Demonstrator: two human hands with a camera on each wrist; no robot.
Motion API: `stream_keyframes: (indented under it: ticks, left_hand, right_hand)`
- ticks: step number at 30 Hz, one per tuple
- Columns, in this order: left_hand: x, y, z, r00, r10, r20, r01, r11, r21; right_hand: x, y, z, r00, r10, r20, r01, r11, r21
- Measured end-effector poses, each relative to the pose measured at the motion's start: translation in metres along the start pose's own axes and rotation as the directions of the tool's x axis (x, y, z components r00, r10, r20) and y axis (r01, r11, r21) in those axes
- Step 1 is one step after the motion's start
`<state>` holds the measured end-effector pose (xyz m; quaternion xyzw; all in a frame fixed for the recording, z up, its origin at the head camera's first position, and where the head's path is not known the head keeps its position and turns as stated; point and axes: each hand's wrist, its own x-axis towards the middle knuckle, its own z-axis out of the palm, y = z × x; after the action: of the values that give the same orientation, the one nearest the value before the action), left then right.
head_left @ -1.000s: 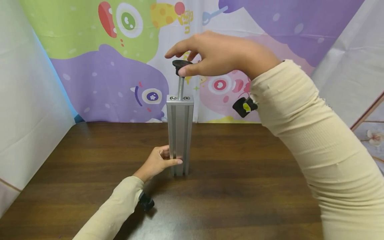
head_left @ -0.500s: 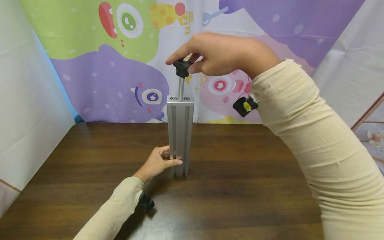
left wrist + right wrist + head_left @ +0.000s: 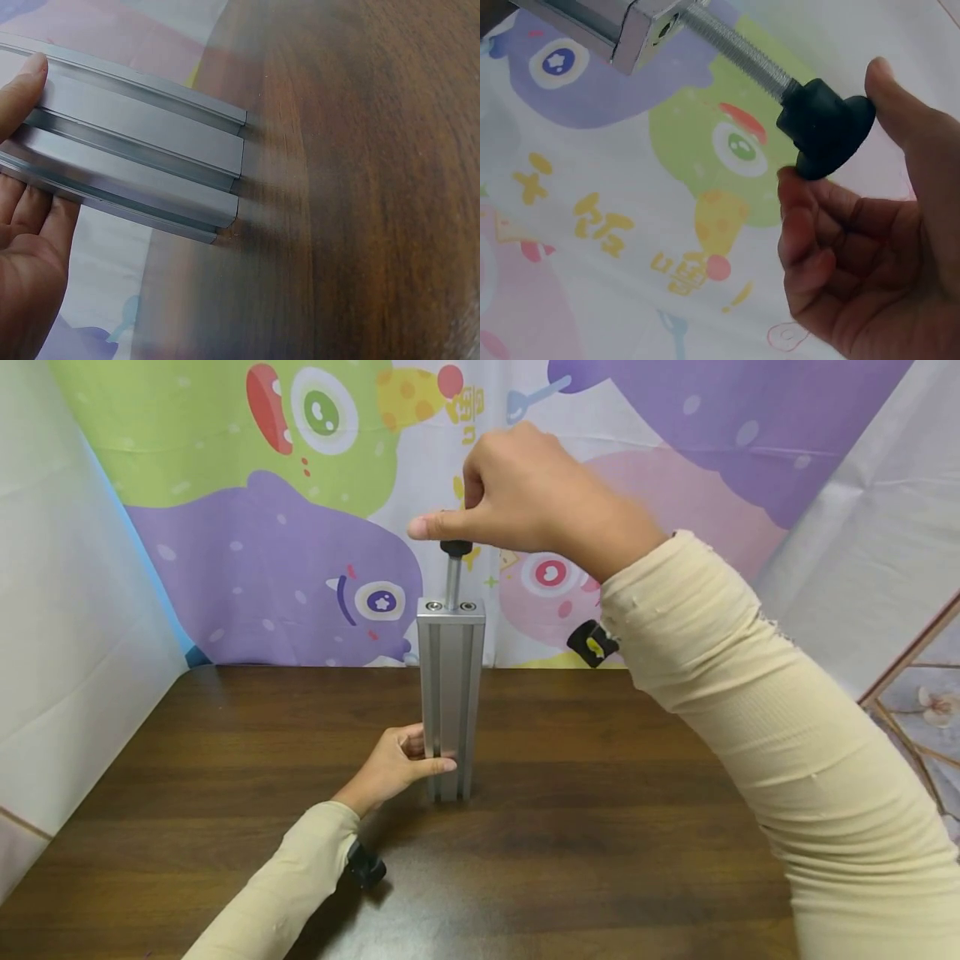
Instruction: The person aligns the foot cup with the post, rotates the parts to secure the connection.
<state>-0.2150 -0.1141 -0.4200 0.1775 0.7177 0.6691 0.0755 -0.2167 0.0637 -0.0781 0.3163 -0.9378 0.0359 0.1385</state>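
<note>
A silver aluminium profile (image 3: 451, 693) with grooved sides stands upright on the table in the head view. My left hand (image 3: 388, 770) grips it low down, thumb across the front and fingers behind, as the left wrist view also shows around the profile (image 3: 150, 131). From the end plate (image 3: 452, 617) at its top rises the threaded rod (image 3: 742, 52) of a levelling foot (image 3: 821, 127) with a black base. My right hand (image 3: 525, 493) pinches the base's rim between thumb and a curled fingertip, partly hiding it in the head view.
The brown wooden table (image 3: 637, 827) extends around the profile. A cartoon-printed curtain (image 3: 300, 560) hangs behind it, and white cloth (image 3: 67, 593) closes off the left side. Black camera mounts sit at both wrists.
My right hand has turned about the levelling foot: the thumb swings leftward across the front of the base and the fingers curl back behind. The left hand and the profile stay put.
</note>
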Motion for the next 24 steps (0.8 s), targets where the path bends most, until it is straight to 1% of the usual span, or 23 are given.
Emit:
stream_keyframes:
  ticks: [2, 5, 10, 11, 13, 15, 17, 19, 21, 22, 24]
  left_hand:
    - [0.0, 0.0, 0.0, 1.0, 0.001, 0.0, -0.001, 1.0, 0.001]
    - [0.0, 0.0, 0.001, 1.0, 0.004, 0.003, -0.004, 1.0, 0.003]
    - [0.0, 0.0, 0.001, 1.0, 0.007, 0.005, -0.007, 1.0, 0.0]
    - [0.0, 0.0, 0.0, 1.0, 0.007, 0.005, -0.007, 1.0, -0.001]
    - [0.0, 0.0, 0.0, 1.0, 0.007, 0.006, -0.007, 1.0, -0.003]
    - [0.0, 0.0, 0.0, 1.0, 0.009, 0.008, -0.009, 1.0, 0.002]
    - [-0.001, 0.001, 0.001, 1.0, 0.011, 0.01, -0.011, 1.0, 0.013]
    - [-0.001, 0.001, 0.001, 1.0, 0.012, 0.012, -0.012, 1.0, 0.021]
    - [-0.001, 0.001, 0.001, 1.0, 0.009, 0.01, -0.01, 1.0, 0.026]
    - [-0.001, 0.001, 0.001, 1.0, 0.006, 0.008, -0.006, 1.0, 0.022]
    - [-0.001, 0.001, 0.001, 1.0, 0.001, 0.005, -0.001, 1.0, 0.017]
  right_hand:
    - [0.001, -0.003, 0.001, 0.999, 0.039, -0.011, -0.039, 0.999, -0.016]
    - [0.002, -0.005, 0.002, 0.998, 0.067, -0.013, -0.067, 0.997, -0.03]
    - [0.001, -0.006, 0.002, 0.997, 0.071, -0.017, -0.071, 0.997, -0.031]
    - [0.0, -0.006, 0.002, 0.998, 0.069, -0.012, -0.069, 0.997, -0.029]
    - [-0.001, -0.005, 0.0, 0.998, 0.065, 0.026, -0.064, 0.998, -0.02]
    - [-0.003, -0.002, -0.005, 0.996, 0.031, 0.084, -0.032, 0.999, 0.005]
    - [-0.004, 0.001, -0.01, 0.986, -0.033, 0.161, 0.025, 0.998, 0.049]
    - [-0.004, 0.005, -0.016, 0.967, -0.123, 0.225, 0.105, 0.99, 0.093]
    - [-0.004, 0.008, -0.02, 0.942, -0.206, 0.265, 0.178, 0.976, 0.126]
    - [-0.005, 0.009, -0.021, 0.93, -0.231, 0.285, 0.198, 0.97, 0.14]
    - [-0.005, 0.01, -0.023, 0.916, -0.258, 0.308, 0.22, 0.963, 0.154]
